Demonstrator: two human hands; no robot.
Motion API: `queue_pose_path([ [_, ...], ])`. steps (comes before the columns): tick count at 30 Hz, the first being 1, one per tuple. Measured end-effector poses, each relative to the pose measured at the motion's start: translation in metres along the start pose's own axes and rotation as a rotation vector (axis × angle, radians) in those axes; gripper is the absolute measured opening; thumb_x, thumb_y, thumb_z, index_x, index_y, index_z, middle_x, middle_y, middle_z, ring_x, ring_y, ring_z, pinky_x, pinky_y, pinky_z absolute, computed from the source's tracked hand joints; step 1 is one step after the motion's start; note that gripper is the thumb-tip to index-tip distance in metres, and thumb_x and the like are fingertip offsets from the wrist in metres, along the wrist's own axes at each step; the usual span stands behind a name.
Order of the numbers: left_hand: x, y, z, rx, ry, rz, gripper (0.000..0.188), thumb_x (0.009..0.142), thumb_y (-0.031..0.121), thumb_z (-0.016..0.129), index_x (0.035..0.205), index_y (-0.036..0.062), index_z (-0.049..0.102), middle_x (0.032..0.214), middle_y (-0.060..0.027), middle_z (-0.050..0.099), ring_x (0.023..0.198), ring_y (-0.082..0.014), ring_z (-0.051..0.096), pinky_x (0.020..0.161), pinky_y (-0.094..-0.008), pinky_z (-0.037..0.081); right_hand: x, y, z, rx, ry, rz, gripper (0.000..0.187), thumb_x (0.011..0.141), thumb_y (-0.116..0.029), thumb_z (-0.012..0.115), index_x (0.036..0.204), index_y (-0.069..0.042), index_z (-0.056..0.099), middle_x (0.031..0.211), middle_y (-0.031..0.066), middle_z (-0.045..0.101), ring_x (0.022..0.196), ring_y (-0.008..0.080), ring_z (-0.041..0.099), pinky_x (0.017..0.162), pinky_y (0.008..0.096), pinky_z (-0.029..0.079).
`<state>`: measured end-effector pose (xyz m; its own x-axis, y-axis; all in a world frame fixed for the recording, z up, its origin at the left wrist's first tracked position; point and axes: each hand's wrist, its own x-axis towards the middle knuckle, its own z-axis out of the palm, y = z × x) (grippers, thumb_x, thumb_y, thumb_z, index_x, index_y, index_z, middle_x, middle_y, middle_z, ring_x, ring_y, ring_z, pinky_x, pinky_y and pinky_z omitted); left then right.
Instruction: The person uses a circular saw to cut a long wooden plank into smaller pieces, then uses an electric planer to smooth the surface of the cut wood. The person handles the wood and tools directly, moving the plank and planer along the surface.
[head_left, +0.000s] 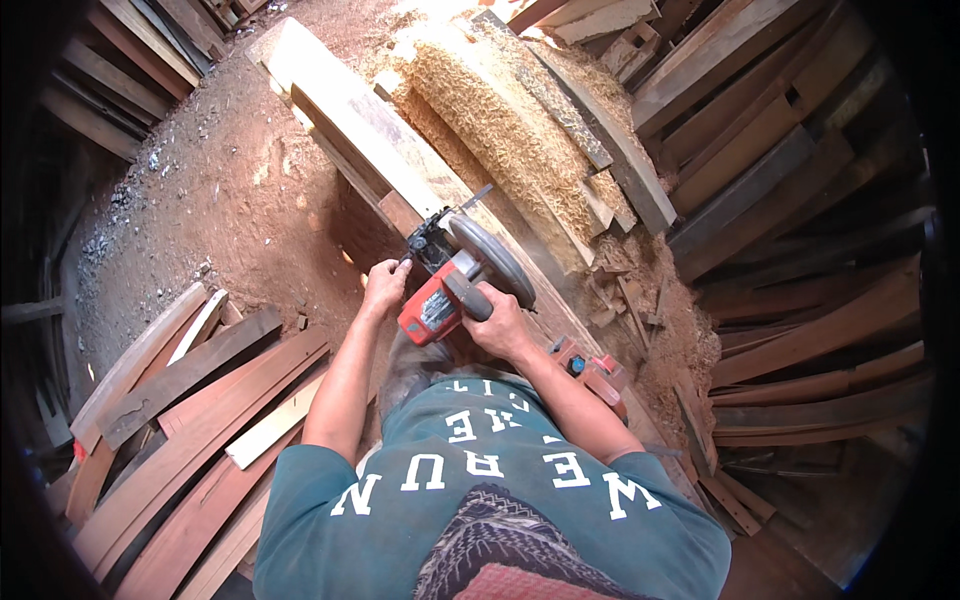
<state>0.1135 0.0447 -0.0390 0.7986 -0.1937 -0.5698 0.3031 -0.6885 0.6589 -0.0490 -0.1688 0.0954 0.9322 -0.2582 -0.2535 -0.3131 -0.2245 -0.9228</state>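
Observation:
A red circular saw point(430, 312) with a grey blade guard and black base sits over the long pale timber in front of me. My right hand point(497, 325) is wrapped round its dark rear handle. At the saw's left side, my left hand point(385, 285) has its fingers closed at the edge of the black base; the exact grip is partly hidden. The timber point(355, 110) runs from the far left towards my right side. Against its left edge, just ahead of the saw, is a short brown wood piece point(400, 213). The blade's cutting edge is hidden.
A red power tool with a blue knob point(600, 375) rests by my right forearm. Sawdust and shavings point(480, 110) are heaped beyond the timber. Loose boards point(230, 400) lie at my left; stacked planks point(790, 190) stand at right. Dirt floor point(220, 190) spreads at left.

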Motion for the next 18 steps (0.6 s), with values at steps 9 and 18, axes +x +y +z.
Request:
queue_pose_path([
  [9, 0.004, 0.006, 0.004, -0.165, 0.075, -0.031, 0.039, 0.107, 0.033, 0.070, 0.089, -0.0011, 0.076, 0.075, -0.0049, 0.071, 0.068, -0.0139, 0.061, 0.064, -0.0372, 0.050, 0.010, 0.006, 0.012, 0.017, 0.041, -0.050, 0.024, 0.087, -0.009, 0.077, 0.108, 0.000, 0.071, 0.089, 0.0240, 0.073, 0.084, 0.0341, 0.075, 0.079, 0.0419, 0.058],
  [18, 0.005, 0.000, 0.008, -0.123, 0.140, 0.014, 0.042, 0.105, 0.033, 0.071, 0.079, -0.0006, 0.074, 0.066, -0.0071, 0.068, 0.062, -0.0155, 0.060, 0.061, -0.0397, 0.048, 0.006, 0.014, 0.013, -0.008, 0.019, -0.050, 0.023, 0.088, -0.010, 0.076, 0.108, -0.001, 0.072, 0.091, 0.0274, 0.073, 0.092, 0.0439, 0.076, 0.078, 0.0444, 0.059],
])
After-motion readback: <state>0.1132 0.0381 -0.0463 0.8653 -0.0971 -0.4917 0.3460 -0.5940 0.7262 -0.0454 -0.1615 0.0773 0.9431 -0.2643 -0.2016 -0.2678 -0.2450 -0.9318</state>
